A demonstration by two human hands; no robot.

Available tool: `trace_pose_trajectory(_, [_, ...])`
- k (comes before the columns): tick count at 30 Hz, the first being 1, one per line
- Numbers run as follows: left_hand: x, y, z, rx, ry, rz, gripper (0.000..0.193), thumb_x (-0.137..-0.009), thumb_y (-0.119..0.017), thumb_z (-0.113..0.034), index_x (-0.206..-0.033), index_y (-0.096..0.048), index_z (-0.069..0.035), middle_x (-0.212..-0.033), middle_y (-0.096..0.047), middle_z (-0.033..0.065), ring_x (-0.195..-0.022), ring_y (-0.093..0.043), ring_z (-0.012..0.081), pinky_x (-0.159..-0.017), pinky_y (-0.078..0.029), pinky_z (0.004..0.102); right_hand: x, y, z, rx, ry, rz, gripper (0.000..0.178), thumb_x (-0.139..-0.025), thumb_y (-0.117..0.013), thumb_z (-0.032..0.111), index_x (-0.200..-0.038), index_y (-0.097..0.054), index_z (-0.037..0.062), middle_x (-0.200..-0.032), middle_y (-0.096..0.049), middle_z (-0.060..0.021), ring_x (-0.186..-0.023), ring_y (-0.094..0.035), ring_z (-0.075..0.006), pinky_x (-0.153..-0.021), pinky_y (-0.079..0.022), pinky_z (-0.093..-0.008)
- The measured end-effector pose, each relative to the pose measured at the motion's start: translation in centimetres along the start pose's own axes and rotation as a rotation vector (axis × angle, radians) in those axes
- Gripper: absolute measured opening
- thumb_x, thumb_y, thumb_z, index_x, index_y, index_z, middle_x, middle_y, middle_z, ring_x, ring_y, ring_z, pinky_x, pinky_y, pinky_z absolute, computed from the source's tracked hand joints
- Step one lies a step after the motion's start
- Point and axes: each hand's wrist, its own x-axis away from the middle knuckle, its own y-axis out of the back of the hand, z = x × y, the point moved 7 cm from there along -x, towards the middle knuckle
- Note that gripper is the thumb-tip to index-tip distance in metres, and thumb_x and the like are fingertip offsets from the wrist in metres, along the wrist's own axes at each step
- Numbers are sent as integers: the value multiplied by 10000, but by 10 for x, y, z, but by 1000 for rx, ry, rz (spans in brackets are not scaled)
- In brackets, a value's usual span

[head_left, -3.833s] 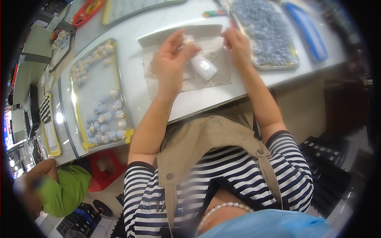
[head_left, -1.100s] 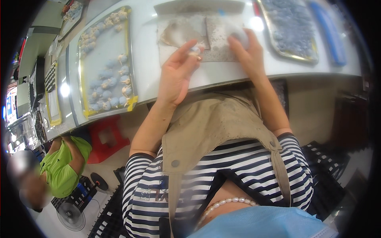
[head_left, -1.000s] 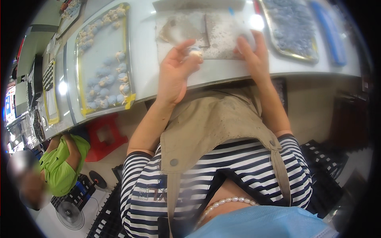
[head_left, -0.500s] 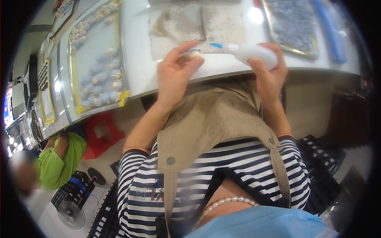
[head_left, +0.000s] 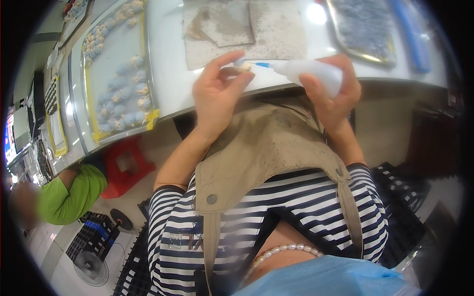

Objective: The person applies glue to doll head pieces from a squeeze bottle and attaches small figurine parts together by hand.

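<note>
Between thumb and fingertips, my left hand [head_left: 218, 91] pinches a small blue-and-cream figurine piece [head_left: 245, 65]; the fingers cover part of it. My right hand [head_left: 338, 89] is wrapped round a white squeeze bottle [head_left: 318, 76], tilted so that its nozzle points left. A blue needle tip [head_left: 262, 64] on the nozzle reaches to the piece; whether it touches is too small to tell. Both hands are above the near edge of the white table. Beyond them lies a stained pale board [head_left: 276, 34] with a flat, dirty square piece [head_left: 229, 27] on it.
At left, a yellow-edged tray [head_left: 111, 56] holds many blue-and-cream pieces. A metal-rimmed tray [head_left: 390, 61] of grey-blue pieces and a blue strip [head_left: 414, 44] are at the right. A co-worker in a green shirt [head_left: 74, 195] is by a red stool [head_left: 126, 167] at lower left.
My right hand has tipped the bottle and brought its needle tip left, right up to the piece. My left hand keeps its pinch nearly in place. The co-worker has shifted slightly.
</note>
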Motion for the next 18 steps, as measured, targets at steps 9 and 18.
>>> trace_pose_trajectory(9, [0,-1,1,-4,11,7,361,-770,-624,39,-1116,-528,3,-873,-596,56,-788,-561,82,-686,-456,184,-2,-5,1,-18,-30,12,337,-625,-800,147,-808,-558,1,-700,-547,-73,-599,-538,-153,-526,-436,-251])
trace_pose_trajectory(18, [-1,-2,2,17,32,9,362,-771,-624,34,-1119,-529,2,-861,-599,53,-774,-557,79,-671,-450,183,-4,-7,-2,-10,-50,20,332,-630,-797,162,-801,-559,6,-695,-542,-78,-593,-532,-167,-525,-433,-262])
